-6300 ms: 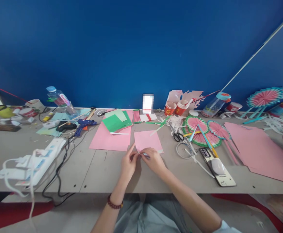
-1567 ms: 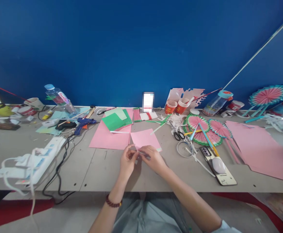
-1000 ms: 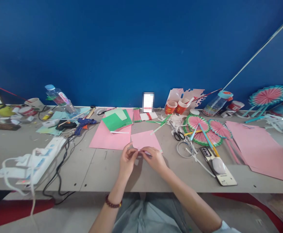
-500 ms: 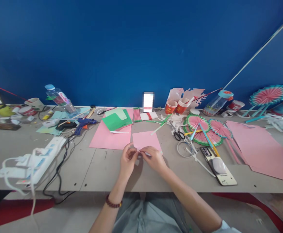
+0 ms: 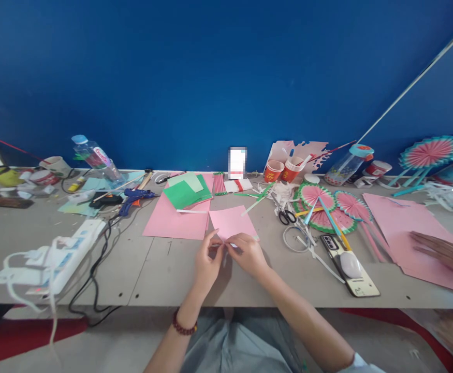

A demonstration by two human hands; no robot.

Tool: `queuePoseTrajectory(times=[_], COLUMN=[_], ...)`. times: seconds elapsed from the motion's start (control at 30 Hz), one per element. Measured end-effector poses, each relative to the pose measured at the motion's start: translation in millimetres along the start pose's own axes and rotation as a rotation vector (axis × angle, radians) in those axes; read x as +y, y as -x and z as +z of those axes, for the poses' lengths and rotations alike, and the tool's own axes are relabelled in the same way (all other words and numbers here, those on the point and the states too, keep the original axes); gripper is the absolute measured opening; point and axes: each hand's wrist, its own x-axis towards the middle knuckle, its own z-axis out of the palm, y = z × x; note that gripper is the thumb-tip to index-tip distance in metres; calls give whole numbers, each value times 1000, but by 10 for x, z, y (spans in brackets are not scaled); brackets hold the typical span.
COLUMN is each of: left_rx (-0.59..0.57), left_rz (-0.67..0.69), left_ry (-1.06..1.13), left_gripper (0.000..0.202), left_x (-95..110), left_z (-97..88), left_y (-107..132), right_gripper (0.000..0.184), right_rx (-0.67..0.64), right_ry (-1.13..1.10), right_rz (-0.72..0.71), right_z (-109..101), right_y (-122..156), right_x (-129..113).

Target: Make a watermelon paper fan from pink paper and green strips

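Observation:
A square sheet of pink paper (image 5: 233, 221) is in front of me, its near edge pinched between my two hands. My left hand (image 5: 209, 255) grips that edge with thumb and fingertips, close to the middle. Right beside it, my right hand (image 5: 247, 253) pinches the same edge, the fingertips of both hands almost touching. The exact bit of paper between the fingertips is hidden. To the left lie a larger pink sheet (image 5: 172, 223) and green paper (image 5: 187, 196) on top of it. A thin green strip (image 5: 254, 203) crosses the square's far right corner.
On the right are scissors (image 5: 287, 216), paper fans (image 5: 318, 199), a phone (image 5: 350, 274) and red paper cups (image 5: 274, 171). Another person's hand (image 5: 441, 252) rests on pink sheets (image 5: 416, 228) at far right. A power strip (image 5: 74, 254) and a blue glue gun (image 5: 135, 199) stand left.
The pink square has shifted slightly to the left and up in my hands, which stay pinched on its near edge. Another person's hand has come onto the pink sheets at the far right.

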Motion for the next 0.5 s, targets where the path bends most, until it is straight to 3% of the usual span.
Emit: queuePoseTrajectory(times=[0.5], left_rx=[-16], left_rz=[-19], left_ry=[-8], left_gripper=[39], left_x=[-1], left_z=[15], left_y=[15], right_gripper=[14], right_rx=[0], right_ry=[134], right_rz=[-62], right_z=[-9], right_y=[-25], right_x=[3])
